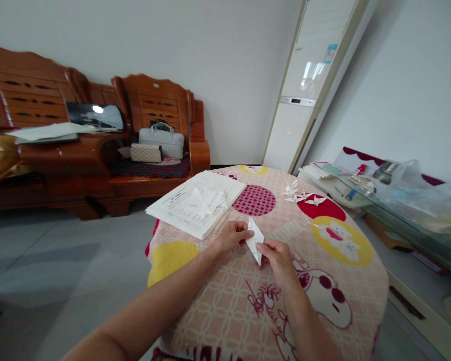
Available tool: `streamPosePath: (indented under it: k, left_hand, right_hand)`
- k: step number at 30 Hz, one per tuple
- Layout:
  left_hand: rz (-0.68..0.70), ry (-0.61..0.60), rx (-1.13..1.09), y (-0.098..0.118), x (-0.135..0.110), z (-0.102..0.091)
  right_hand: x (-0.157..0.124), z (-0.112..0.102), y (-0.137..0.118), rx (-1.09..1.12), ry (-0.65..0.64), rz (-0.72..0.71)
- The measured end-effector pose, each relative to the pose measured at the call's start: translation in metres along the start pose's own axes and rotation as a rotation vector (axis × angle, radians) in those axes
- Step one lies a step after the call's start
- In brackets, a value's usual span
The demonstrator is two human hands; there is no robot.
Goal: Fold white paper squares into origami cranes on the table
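Note:
A piece of white paper folded into a long diamond [255, 239] is held between both hands over the patterned tablecloth. My left hand [233, 234] pinches its upper left edge, the thumb lying on the paper's face. Lower down on the right side, my right hand [275, 252] grips it between thumb and fingers. The fingertips behind the paper are hidden. Beyond my right hand, several folded paper cranes [315, 200] stand in a group on the cloth. A stack of printed sheets [173, 209] lies left of my left hand, with loose folded white paper [203, 200] on top.
The round table's cloth [225, 311] has a cartoon pattern. At right, a glass-topped stand [409, 215] carries plastic bags, papers and small items. Wooden chairs [154, 95] with bags on the seat stand at the back left. A tall white air conditioner [296, 115] stands behind the table.

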State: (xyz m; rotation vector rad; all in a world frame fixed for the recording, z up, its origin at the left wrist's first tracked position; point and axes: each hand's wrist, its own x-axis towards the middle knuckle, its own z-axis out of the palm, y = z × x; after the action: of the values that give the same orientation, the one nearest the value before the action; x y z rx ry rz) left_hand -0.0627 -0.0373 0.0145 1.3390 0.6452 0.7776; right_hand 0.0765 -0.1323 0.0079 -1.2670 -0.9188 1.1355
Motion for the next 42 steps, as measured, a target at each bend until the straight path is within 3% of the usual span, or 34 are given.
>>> streamPosePath:
  k: [8,15,18,23,29,33,37,42]
  left_hand:
    - [-0.031,-0.105,0.122,0.000,0.000,0.001]
    - [-0.006,-0.069,0.144,0.001,-0.001,0.002]
    - [-0.044,-0.041,0.072,0.002,-0.001,0.003]
    - [-0.117,0.023,-0.044,0.003,-0.003,0.002]
    - [-0.228,0.042,-0.127,0.000,-0.002,0.002]
    - [-0.235,0.049,-0.015,0.002,-0.002,0.000]
    - [-0.203,0.050,0.252,0.001,-0.001,0.000]
    - [-0.122,0.025,0.308,-0.008,0.001,-0.001]
  right_hand:
    - [0.000,-0.001,0.003,0.001,0.082,0.026]
    - [0.001,0.000,0.003,-0.055,0.088,-0.010]
    - [0.003,-0.004,0.005,-0.309,0.180,-0.149]
    - [0.002,-0.007,0.008,-1.003,0.330,-0.535]
    - [-0.009,0.003,0.001,-1.376,0.257,-0.625]
    - [-0.012,0.005,-0.001,-1.401,0.174,-0.580]
    - [-0.010,0.001,0.001,-1.222,0.076,-0.493]
    - [-0.005,-0.009,0.000,-1.024,0.026,-0.445]
